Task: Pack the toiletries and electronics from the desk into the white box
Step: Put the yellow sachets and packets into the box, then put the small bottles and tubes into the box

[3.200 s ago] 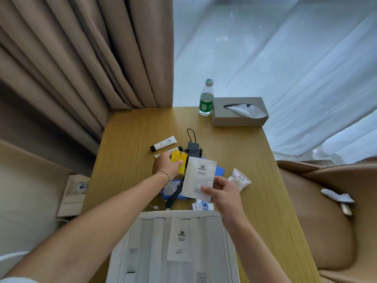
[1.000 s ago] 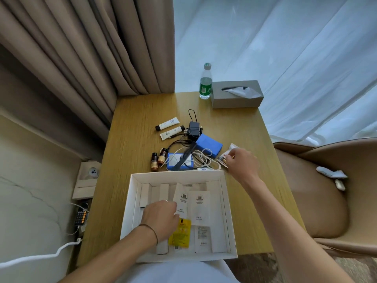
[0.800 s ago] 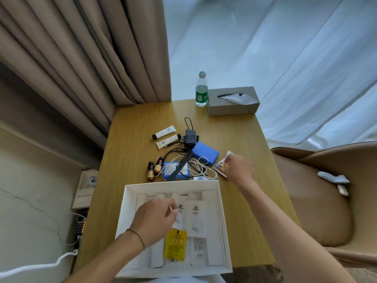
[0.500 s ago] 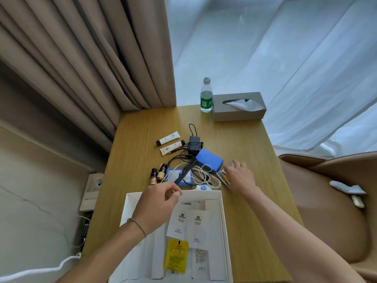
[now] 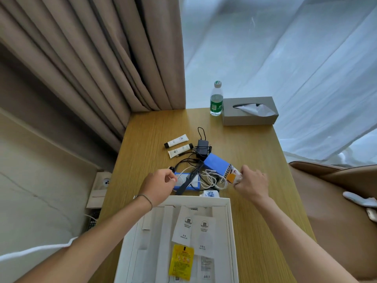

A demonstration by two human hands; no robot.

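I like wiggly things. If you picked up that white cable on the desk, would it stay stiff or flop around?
It would probably flop: the white cable lies in loose loops, so it looks soft and bendy. It seems thin, so likely light. It crosses the black wires and lies near the comb, so lifting it might tug those along.

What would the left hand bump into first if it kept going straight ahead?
Probably the black comb, which lies across the flat blue case just past the left hand. The hand's fingertips seem to be already at the case's near edge, though depth is hard to judge.
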